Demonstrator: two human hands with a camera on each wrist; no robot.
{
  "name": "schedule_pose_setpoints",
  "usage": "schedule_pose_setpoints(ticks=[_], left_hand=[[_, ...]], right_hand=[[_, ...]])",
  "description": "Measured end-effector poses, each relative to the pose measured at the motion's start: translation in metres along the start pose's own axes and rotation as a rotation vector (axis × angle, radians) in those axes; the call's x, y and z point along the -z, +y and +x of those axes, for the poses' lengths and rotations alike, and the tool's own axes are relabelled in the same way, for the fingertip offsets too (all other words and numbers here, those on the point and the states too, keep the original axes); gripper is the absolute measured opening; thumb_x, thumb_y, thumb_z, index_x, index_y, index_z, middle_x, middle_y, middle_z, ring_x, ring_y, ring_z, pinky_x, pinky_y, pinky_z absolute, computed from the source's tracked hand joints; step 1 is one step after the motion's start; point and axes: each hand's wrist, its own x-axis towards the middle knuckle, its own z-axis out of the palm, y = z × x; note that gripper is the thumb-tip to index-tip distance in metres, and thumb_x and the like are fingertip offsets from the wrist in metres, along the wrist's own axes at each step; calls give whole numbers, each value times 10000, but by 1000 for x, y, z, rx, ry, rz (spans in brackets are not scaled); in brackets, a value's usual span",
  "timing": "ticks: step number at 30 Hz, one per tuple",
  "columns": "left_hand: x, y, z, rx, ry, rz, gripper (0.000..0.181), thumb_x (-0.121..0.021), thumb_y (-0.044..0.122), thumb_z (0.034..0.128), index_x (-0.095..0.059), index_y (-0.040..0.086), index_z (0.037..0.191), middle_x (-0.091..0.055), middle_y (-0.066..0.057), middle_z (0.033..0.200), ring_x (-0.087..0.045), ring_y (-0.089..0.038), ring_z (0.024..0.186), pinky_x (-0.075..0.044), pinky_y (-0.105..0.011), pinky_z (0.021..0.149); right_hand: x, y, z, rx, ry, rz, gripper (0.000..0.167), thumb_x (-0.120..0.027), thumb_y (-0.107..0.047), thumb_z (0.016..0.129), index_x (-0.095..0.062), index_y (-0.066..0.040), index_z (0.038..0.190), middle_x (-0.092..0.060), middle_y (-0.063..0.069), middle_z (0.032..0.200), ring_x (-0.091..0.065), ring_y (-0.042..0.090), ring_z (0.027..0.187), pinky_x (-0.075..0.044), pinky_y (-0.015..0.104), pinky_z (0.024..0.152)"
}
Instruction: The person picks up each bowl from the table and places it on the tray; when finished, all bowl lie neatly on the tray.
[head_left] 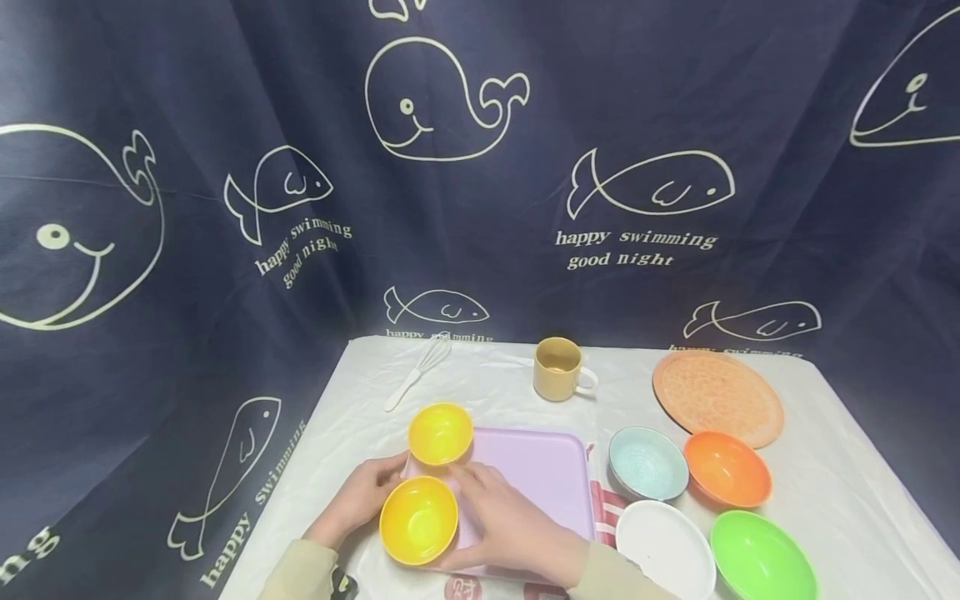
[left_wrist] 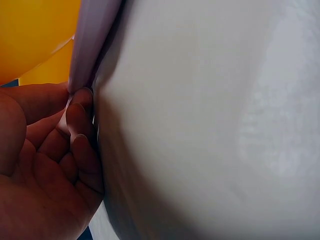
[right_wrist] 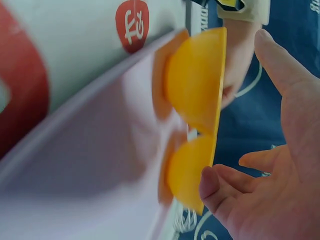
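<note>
Two yellow bowls, the nearer one [head_left: 418,521] and the farther one [head_left: 441,433], stand side by side along the left part of a purple tray [head_left: 536,467]. At the tray's left edge is my left hand [head_left: 358,500]; in the left wrist view its curled fingers [left_wrist: 82,117] pinch the tray rim [left_wrist: 95,45]. My right hand [head_left: 517,529] hovers over the tray, right of the bowls, with fingers spread. In the right wrist view one fingertip [right_wrist: 209,182] is at the rim of the farther bowl [right_wrist: 187,172]; whether it touches cannot be told.
Behind the tray lie a white whisk [head_left: 416,375] and a tan mug [head_left: 557,371]. To the right are a round board [head_left: 716,392] and blue [head_left: 648,462], orange [head_left: 727,468], white [head_left: 665,550] and green bowls [head_left: 763,557]. A dark curtain [head_left: 480,225] hangs behind the table.
</note>
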Motion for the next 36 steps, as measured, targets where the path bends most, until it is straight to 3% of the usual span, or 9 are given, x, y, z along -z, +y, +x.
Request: schedule_pose_setpoints(ticks=[5,13,17,21,24,27,30,35,36], left_hand=[[0,2,0,18,9,6,485,-696,198,1003,-608,144,1477,-626,-111,1446,-521,-413,1379,-409,-656,1107],[-1,2,1,27,11,19,462,-674,174,1020,-610,144,1476,-618,-116,1456,-530,-405,1372,-424,-638,1107],[0,3,1,32,7,24,469,-676,189,1019,-605,153,1481,-633,-96,1441,-644,-298,1187,-469,-612,1083],[0,3,0,37,-5,24,470,-677,182,1019,-603,145,1482,-631,-106,1442,-632,-229,1093,-478,-614,1073],[0,3,0,36,-8,21,466,-678,175,1018,-608,145,1478,-629,-115,1443,-642,-283,1180,-463,-628,1080],[1,1,0,32,-5,19,463,-678,167,1018,-611,147,1476,-628,-110,1445,-608,-353,1285,-439,-634,1096],[2,2,0,30,-3,23,458,-675,158,1019,-613,141,1473,-628,-109,1445,-551,-394,1356,-439,-633,1097],[1,3,1,37,-3,31,457,-670,155,1019,-612,136,1472,-624,-124,1446,-603,-376,1292,-438,-637,1095],[0,3,2,35,-5,30,457,-670,153,1018,-613,134,1471,-626,-126,1444,-605,-377,1288,-441,-636,1093]], right_hand=[[25,13,-30,-14,66,-40,1156,-806,-699,770,-353,-51,1614,-462,88,1531,-463,269,1399,-424,494,1161],[63,46,-86,-100,237,-122,1090,-862,-627,759,-432,-52,1578,-508,112,1500,-508,313,1363,-472,565,1091],[79,63,-115,-134,306,-169,1089,-876,-628,742,-439,-86,1579,-511,107,1507,-507,329,1363,-494,592,1056],[94,80,-145,-131,401,-228,1098,-927,-572,702,-452,-87,1565,-544,120,1454,-529,357,1306,-517,623,971],[105,93,-168,-153,448,-271,1132,-945,-553,682,-427,-107,1585,-540,124,1444,-514,362,1293,-470,474,1081],[110,105,-187,-202,456,-283,1161,-946,-553,679,-397,-117,1604,-499,136,1479,-492,345,1291,-324,156,1102],[110,117,-203,-250,455,-281,1185,-965,-528,658,-399,-49,1583,-471,193,1477,-488,366,1263,-303,142,1110],[103,137,-232,-306,482,-276,1235,-996,-461,615,-375,35,1560,-468,282,1427,-462,478,1233,-154,263,1223],[102,140,-239,-317,492,-284,1253,-1001,-455,603,-367,34,1565,-473,285,1413,-461,483,1221,-231,430,1227]])
